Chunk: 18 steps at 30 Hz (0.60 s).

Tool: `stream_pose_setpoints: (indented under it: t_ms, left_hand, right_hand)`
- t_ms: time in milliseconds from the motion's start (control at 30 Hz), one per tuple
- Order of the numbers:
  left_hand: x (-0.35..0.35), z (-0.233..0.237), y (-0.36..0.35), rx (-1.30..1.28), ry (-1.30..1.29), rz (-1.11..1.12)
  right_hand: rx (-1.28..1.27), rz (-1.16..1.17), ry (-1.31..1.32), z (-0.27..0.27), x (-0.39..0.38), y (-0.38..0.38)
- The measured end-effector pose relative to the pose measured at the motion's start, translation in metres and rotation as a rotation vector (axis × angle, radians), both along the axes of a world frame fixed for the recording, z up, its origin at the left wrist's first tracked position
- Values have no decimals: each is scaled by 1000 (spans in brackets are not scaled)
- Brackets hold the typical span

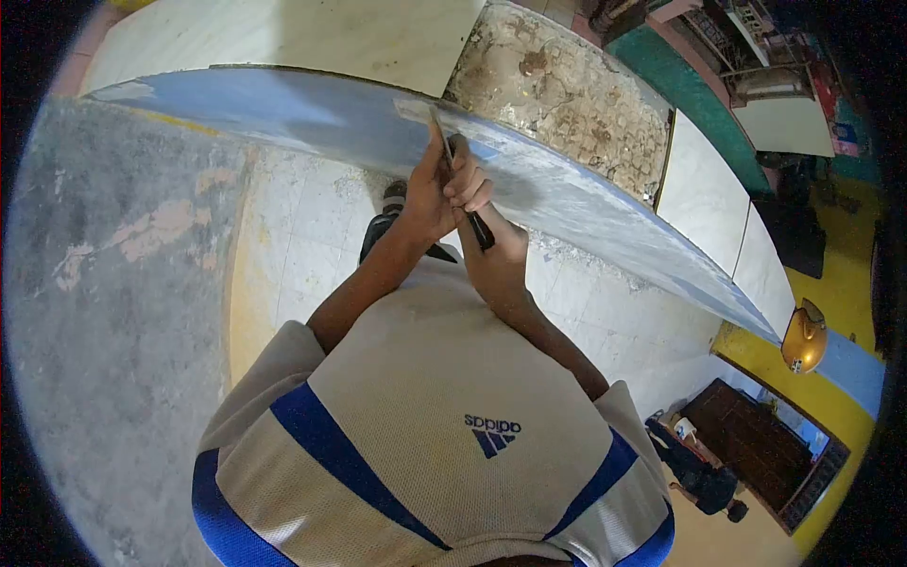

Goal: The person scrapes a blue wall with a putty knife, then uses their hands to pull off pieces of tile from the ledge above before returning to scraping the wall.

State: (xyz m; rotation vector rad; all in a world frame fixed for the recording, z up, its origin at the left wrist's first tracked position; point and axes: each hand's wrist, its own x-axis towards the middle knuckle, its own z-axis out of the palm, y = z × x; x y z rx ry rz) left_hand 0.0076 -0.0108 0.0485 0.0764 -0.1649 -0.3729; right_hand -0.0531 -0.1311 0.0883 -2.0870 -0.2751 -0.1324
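Clamping both grips, left hand [427, 194] and right hand [501, 248], round the scraper [479, 230] at the blue board [312, 118]'s upper edge, the person is risking (the blade looks steeply set) a slip that gouges the paint.

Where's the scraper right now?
In the head view, the scraper is just above centre, gripped in both hands, the left hand above the right hand, with its blade against the blue painted surface.

Matt blue painted panel [312, 118] worn pale in patches, metal-bladed scraper [442, 137], rough flaking plaster wall [567, 94]
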Motion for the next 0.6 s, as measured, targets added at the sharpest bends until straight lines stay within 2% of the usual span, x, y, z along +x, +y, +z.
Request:
stream_pose_setpoints:
  t_ms: [67, 100, 200, 267, 367, 467, 567, 600]
  left_hand:
    - [-5, -1, -6, 2, 44, 35]
    - [-6, 4, -12, -4, 95, 56]
    - [1, 9, -12, 15, 51, 83]
    - [2, 0, -10, -43, -44, 86]
    - [-2, 8, -18, -11, 58, 112]
    - [1, 16, -12, 56, 99, 149]
    - [10, 18, -1, 27, 145, 225]
    - [13, 19, 5, 6, 164, 263]
  right_hand:
    - [-5, -16, 28, 1, -4, -1]
    - [-5, -23, 204, 7, -5, -6]
    - [109, -52, 49, -2, -3, -2]
    - [68, -44, 83, -1, -1, -1]
    - [1, -31, 253, 19, -3, -8]
    - [96, -32, 184, 11, -3, -5]
    - [-40, 75, 196, 30, 20, 10]
    - [-5, 58, 182, 26, 15, 9]
